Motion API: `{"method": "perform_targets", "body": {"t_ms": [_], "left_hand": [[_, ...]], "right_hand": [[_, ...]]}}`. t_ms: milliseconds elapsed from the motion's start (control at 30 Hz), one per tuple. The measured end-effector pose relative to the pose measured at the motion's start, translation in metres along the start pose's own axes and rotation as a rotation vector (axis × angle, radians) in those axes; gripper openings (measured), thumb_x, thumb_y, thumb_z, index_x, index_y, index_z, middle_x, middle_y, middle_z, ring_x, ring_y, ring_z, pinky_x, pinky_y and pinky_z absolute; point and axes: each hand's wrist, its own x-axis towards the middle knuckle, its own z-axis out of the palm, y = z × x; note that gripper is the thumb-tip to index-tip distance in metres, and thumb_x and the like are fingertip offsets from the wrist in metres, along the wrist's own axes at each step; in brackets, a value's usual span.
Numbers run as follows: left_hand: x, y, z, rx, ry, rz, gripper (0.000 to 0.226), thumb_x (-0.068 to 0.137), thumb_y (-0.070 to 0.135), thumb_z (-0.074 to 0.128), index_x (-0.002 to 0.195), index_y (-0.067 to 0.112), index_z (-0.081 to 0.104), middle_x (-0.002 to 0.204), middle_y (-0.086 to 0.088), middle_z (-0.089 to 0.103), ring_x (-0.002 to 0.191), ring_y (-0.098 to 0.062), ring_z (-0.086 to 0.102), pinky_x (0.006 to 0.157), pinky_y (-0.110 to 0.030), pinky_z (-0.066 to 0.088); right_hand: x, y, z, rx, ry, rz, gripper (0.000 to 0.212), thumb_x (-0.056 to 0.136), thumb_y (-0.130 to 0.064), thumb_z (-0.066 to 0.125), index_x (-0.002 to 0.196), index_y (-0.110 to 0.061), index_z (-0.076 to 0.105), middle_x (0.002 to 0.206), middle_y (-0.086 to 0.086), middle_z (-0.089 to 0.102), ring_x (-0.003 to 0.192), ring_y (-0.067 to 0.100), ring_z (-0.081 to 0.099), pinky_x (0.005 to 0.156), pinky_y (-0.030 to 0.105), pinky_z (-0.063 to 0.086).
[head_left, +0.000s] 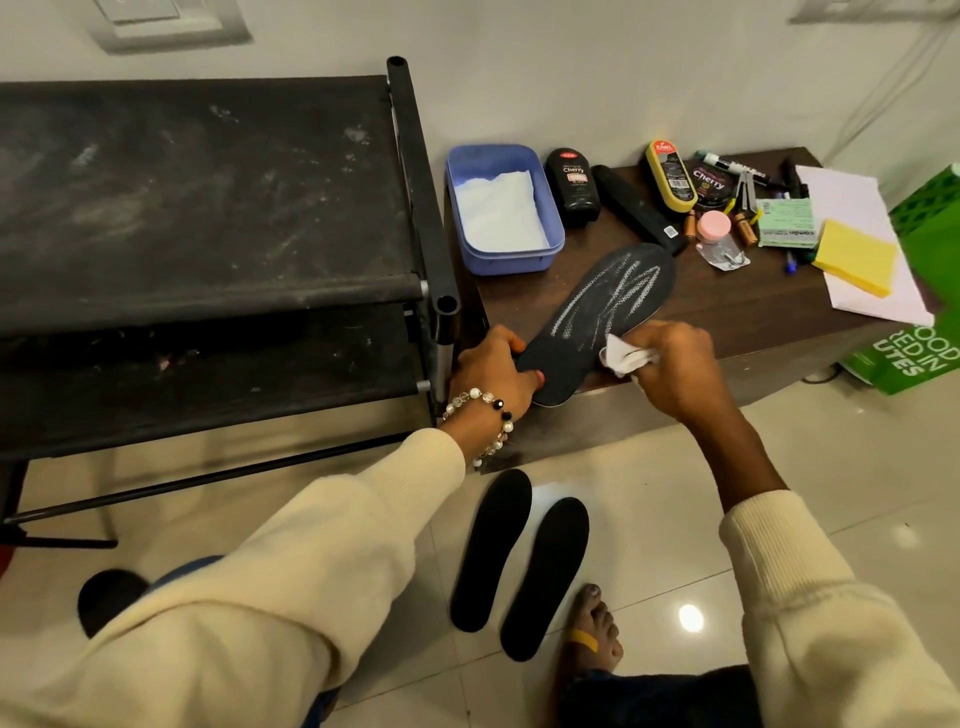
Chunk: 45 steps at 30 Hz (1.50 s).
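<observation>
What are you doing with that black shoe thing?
A person is wiping an insole on the table. The left hand grips its heel end, which sticks out past the table edge. The right hand presses a bunched white tissue on it. Whitish streaks show on the insole. Two spare insoles lie on the floor, and a blue tub sits nearby.

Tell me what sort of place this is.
Probably a home's shoe-care corner: a shoe rack on a tiled floor, a Cherry polish bottle on the wooden table, and the left hand holding an insole that the right hand wipes with a tissue.
</observation>
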Motion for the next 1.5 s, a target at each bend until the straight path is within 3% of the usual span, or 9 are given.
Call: {"method": "perform_targets", "body": {"t_ms": [167, 367, 567, 767, 933, 1133, 1300, 1400, 1500], "left_hand": [[-0.008, 0.004, 0.004, 0.238, 0.058, 0.101, 0.045, 0.088, 0.039, 0.066, 0.123, 0.017, 0.049, 0.121, -0.012, 0.055, 0.108, -0.033, 0.057, 0.083, -0.039, 0.046], [-0.012, 0.007, 0.007, 0.386, 0.041, 0.126, 0.080, 0.073, 0.060, 0.072, 0.134, 0.016, 0.044, 0.136, -0.011, 0.035, 0.113, -0.034, 0.053, 0.082, -0.040, 0.050], [-0.009, 0.003, 0.007, 0.436, 0.042, 0.141, 0.080, 0.071, 0.056, 0.075, 0.133, 0.015, 0.044, 0.136, -0.012, 0.034, 0.112, -0.034, 0.053, 0.081, -0.042, 0.052], [-0.009, 0.001, 0.007, 0.474, 0.043, 0.163, 0.075, 0.075, 0.054, 0.073, 0.132, 0.016, 0.043, 0.137, -0.012, 0.034, 0.106, -0.033, 0.057, 0.076, -0.040, 0.052], [-0.009, 0.002, 0.007, 0.476, 0.045, 0.171, 0.075, 0.075, 0.055, 0.073, 0.131, 0.015, 0.043, 0.133, -0.012, 0.035, 0.102, -0.033, 0.059, 0.076, -0.041, 0.054], [-0.008, 0.003, 0.006, 0.478, 0.026, 0.159, 0.076, 0.075, 0.054, 0.073, 0.133, 0.016, 0.041, 0.137, -0.012, 0.033, 0.101, -0.033, 0.059, 0.075, -0.040, 0.052], [-0.009, 0.002, 0.006, 0.443, 0.031, 0.162, 0.073, 0.075, 0.053, 0.072, 0.129, 0.014, 0.041, 0.135, -0.012, 0.034, 0.097, -0.034, 0.060, 0.074, -0.040, 0.051], [-0.008, 0.003, 0.006, 0.448, 0.021, 0.154, 0.074, 0.075, 0.052, 0.074, 0.128, 0.015, 0.040, 0.136, -0.011, 0.033, 0.099, -0.033, 0.059, 0.075, -0.040, 0.053], [-0.007, 0.003, 0.005, 0.433, 0.007, 0.150, 0.075, 0.075, 0.051, 0.074, 0.130, 0.015, 0.038, 0.136, -0.011, 0.033, 0.098, -0.032, 0.059, 0.071, -0.037, 0.050]], "right_hand": [[0.002, -0.007, 0.006, 0.290, 0.143, 0.233, 0.015, 0.080, -0.011, 0.072, 0.095, -0.008, 0.073, 0.098, 0.010, 0.068, 0.089, 0.025, 0.062, 0.081, 0.035, 0.051], [0.006, -0.030, 0.018, -0.095, 0.048, -0.026, 0.020, 0.075, 0.004, 0.061, 0.092, 0.002, 0.070, 0.093, 0.023, 0.065, 0.090, 0.040, 0.057, 0.076, 0.039, 0.041], [0.006, -0.036, 0.014, -0.132, -0.125, -0.289, 0.017, 0.063, 0.005, 0.059, 0.076, 0.003, 0.069, 0.076, 0.021, 0.065, 0.073, 0.038, 0.060, 0.063, 0.039, 0.049], [0.008, -0.035, 0.017, -0.178, 0.032, 0.009, 0.021, 0.078, 0.002, 0.057, 0.095, 0.005, 0.069, 0.095, 0.028, 0.061, 0.092, 0.043, 0.053, 0.077, 0.040, 0.039], [0.011, -0.050, 0.019, -0.190, -0.140, -0.083, 0.025, 0.077, 0.001, 0.059, 0.100, 0.001, 0.069, 0.103, 0.020, 0.063, 0.099, 0.036, 0.054, 0.083, 0.037, 0.036], [0.015, -0.037, 0.021, -0.272, -0.011, 0.070, 0.026, 0.080, 0.000, 0.057, 0.103, 0.001, 0.068, 0.106, 0.024, 0.063, 0.102, 0.039, 0.052, 0.084, 0.037, 0.036], [0.020, -0.072, 0.034, -0.207, 0.016, -0.139, 0.021, 0.054, 0.016, 0.069, 0.071, 0.004, 0.069, 0.076, 0.024, 0.064, 0.075, 0.042, 0.058, 0.065, 0.036, 0.044], [0.027, -0.060, 0.034, -0.258, 0.016, 0.030, 0.026, 0.078, 0.006, 0.056, 0.101, 0.002, 0.068, 0.104, 0.023, 0.063, 0.102, 0.038, 0.051, 0.084, 0.035, 0.034], [0.031, -0.056, 0.035, -0.276, 0.037, 0.130, 0.027, 0.083, 0.003, 0.050, 0.106, 0.001, 0.065, 0.109, 0.023, 0.060, 0.105, 0.036, 0.049, 0.084, 0.034, 0.034]]}}
